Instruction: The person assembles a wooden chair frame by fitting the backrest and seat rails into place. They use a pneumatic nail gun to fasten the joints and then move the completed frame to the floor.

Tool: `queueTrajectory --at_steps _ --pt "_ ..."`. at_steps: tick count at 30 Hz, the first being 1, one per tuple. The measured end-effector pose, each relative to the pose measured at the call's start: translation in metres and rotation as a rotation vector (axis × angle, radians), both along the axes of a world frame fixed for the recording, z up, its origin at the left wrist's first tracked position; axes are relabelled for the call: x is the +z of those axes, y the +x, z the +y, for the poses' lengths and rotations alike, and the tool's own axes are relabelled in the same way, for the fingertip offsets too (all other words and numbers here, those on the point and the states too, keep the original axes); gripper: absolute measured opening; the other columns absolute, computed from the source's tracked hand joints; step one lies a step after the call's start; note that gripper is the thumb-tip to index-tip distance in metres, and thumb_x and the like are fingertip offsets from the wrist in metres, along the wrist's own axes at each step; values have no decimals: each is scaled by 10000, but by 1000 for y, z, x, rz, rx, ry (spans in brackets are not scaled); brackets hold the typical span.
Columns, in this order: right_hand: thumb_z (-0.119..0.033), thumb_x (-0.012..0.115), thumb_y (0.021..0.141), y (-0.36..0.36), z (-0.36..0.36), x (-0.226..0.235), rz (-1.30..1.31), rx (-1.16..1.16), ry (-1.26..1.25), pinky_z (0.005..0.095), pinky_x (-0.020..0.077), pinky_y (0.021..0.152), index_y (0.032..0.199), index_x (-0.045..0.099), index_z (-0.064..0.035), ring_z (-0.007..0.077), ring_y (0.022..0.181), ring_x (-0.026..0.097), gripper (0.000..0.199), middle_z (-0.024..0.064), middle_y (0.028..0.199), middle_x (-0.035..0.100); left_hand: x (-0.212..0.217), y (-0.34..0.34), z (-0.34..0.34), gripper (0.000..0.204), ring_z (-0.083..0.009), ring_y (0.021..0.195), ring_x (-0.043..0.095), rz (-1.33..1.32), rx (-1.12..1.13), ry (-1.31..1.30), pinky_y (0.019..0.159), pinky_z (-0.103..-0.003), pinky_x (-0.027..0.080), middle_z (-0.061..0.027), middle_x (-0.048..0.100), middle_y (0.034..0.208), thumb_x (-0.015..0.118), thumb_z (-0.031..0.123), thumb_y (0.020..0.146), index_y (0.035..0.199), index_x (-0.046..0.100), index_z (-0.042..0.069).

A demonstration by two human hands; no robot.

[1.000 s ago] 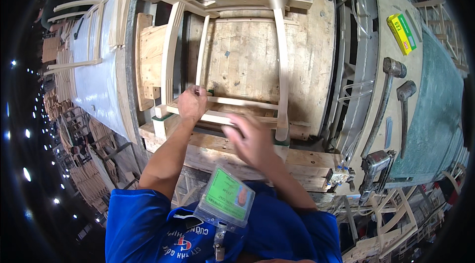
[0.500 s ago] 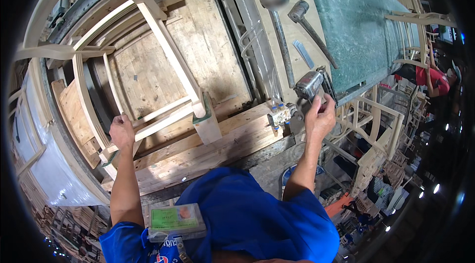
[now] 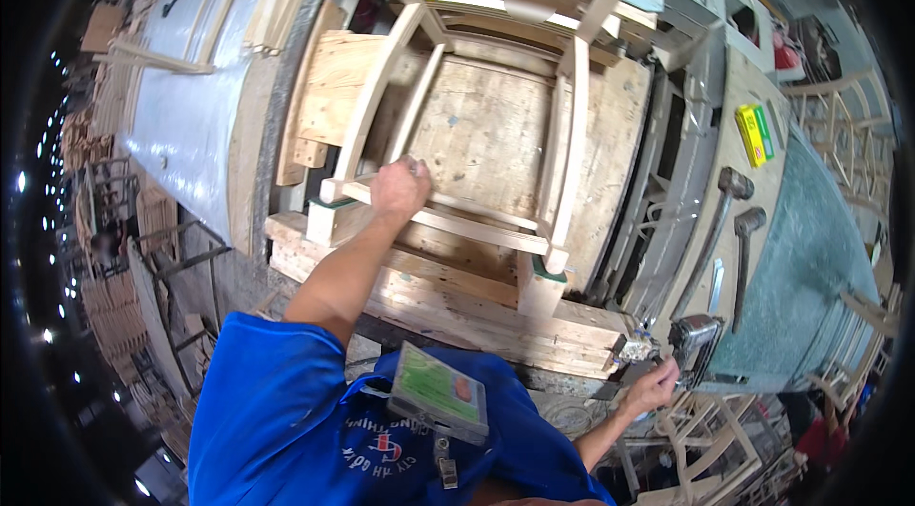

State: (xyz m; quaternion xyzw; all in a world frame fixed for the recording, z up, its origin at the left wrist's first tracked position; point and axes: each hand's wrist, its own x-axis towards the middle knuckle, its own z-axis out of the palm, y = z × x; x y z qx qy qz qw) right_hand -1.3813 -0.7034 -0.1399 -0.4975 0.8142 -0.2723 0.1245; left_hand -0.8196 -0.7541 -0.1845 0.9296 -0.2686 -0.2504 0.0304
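A pale wooden chair frame lies in a wooden jig in front of me, its posts pointing away. My left hand is closed on it near the left end of the near rail, where a thin slat meets the rail. Off to the right, my right hand is closed at the near end of a metal nail gun, at the bench edge. The fingers partly hide the grip. Green pads sit on the jig blocks under the frame's near corners.
Two hammers and a thin metal strip lie on the right bench, with a yellow-green box beyond. A green tabletop adjoins it. At left stands a plastic-covered table with wooden parts. Stacked beams border the jig's near side.
The view has swung left, so the chair frame, bench and tools appear farther right. My left hand stays at the frame's near left part; my right hand stays at the nail gun.
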Motion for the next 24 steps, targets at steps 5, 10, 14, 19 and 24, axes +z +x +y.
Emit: queueTrajectory --at_steps 5,10,14,19,24 --pt "-386 591 1111 -5 -8 -8 -149 -217 75 365 525 844 1168 730 56 201 920 648 467 124 1030 753 2 1 6 415 -477 1054 699 17 18 -38 966 -548 531 -289 747 1044 576 406 989 1047 777 47" --pt "-403 593 1108 -4 -7 -15 -191 -248 28 358 522 782 1183 734 50 193 847 622 481 100 988 744 2 0 1 412 -465 1071 708 19 2 16 986 -540 535 -287 752 1064 570 377 1000 1068 769 24" --pt "-406 591 1109 0 -8 -13 -206 -275 48 351 526 755 1172 735 52 195 813 624 484 104 957 746 4 1 0 404 -460 1080 712 32 -9 26 999 -535 538 -288 754 1078 572 364 1003 1089 766 20" --pt "-400 583 1112 5 -7 -12 -57 -226 10 366 526 789 1134 736 64 209 828 626 490 127 935 743 2 1 1 429 -476 1065 691 27 -6 -15 978 -557 514 -297 743 1051 556 397 1000 1027 763 23" --pt "-390 591 1108 20 -12 -5 1 -179 -62 389 536 825 1121 736 71 250 858 667 484 160 955 757 2 0 2 429 -480 1071 689 27 3 -17 987 -556 513 -304 741 1052 563 399 998 1022 760 18"
